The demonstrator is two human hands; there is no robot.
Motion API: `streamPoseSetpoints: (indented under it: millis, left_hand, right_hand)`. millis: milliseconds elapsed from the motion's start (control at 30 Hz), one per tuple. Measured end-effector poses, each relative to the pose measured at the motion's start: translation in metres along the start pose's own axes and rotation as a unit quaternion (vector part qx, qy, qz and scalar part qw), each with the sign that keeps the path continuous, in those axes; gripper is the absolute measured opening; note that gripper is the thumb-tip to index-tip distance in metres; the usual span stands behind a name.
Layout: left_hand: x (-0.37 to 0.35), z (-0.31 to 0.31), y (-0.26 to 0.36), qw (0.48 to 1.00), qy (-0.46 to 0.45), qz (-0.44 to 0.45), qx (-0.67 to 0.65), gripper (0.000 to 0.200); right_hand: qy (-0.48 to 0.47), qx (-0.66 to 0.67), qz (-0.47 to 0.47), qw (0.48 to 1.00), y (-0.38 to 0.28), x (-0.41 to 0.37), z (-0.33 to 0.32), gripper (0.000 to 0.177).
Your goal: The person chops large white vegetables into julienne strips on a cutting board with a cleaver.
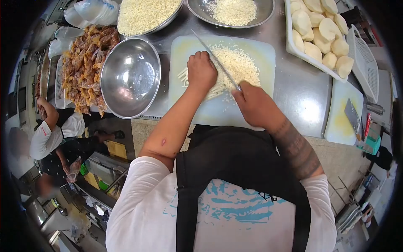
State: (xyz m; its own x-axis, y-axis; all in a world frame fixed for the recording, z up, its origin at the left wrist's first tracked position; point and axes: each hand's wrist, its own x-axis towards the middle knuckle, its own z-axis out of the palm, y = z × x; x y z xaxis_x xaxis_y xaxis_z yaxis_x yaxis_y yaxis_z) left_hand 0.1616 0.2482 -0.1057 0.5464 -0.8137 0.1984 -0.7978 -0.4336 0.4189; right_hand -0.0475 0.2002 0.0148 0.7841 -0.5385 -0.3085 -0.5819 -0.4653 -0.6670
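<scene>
On a white cutting board (180, 50), a heap of pale diced pieces (243, 63) lies to the right of a bundle of pale cut sticks (213, 91). My left hand (202, 70) is closed, knuckles up, and presses down on the sticks. The handle of a long knife (218, 61) is in my right hand (254, 103), its fingers wrapped round it. The blade slants up and to the left between my left hand and the diced heap, with its tip near the board's top edge. My left fingertips are hidden beneath the hand.
An empty steel bowl (130, 78) and browned meat pieces (88, 67) are left. Two bowls of diced pieces (147, 14) (233, 11) stand behind. At right are a tray of peeled pieces (321, 29) and another board (338, 113) with a cleaver (351, 114). Other people (58, 132) are at far left.
</scene>
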Motion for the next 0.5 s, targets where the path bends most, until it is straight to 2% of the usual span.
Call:
streamPoseSetpoints:
  millis: [67,167,233,367,433,500]
  left_hand:
    - [0.002,0.0,0.001,1.0,0.005,-0.001,-0.002,0.02]
    - [-0.002,-0.006,0.007,1.0,-0.005,0.001,0.004,0.024]
    - [-0.003,-0.003,0.008,0.997,0.071,-0.019,-0.034,0.018]
    - [-0.006,-0.008,-0.008,0.995,0.098,0.016,-0.029,0.023]
    - [-0.013,-0.011,-0.009,0.999,-0.016,0.034,-0.015,0.023]
    - [-0.012,-0.013,-0.007,0.999,-0.023,0.035,0.0,0.024]
  right_hand:
    - [-0.003,0.038,-0.006,0.999,-0.004,-0.016,-0.001,0.036]
    - [0.013,0.037,0.023,0.999,0.023,0.021,0.032,0.037]
    - [0.013,0.04,0.012,0.999,0.024,0.025,0.025,0.036]
    - [0.015,0.044,0.012,0.999,0.034,0.023,0.027,0.036]
    - [0.012,0.035,0.018,0.999,0.025,0.021,0.024,0.036]
    - [0.017,0.025,0.027,0.999,0.009,0.01,0.013,0.036]
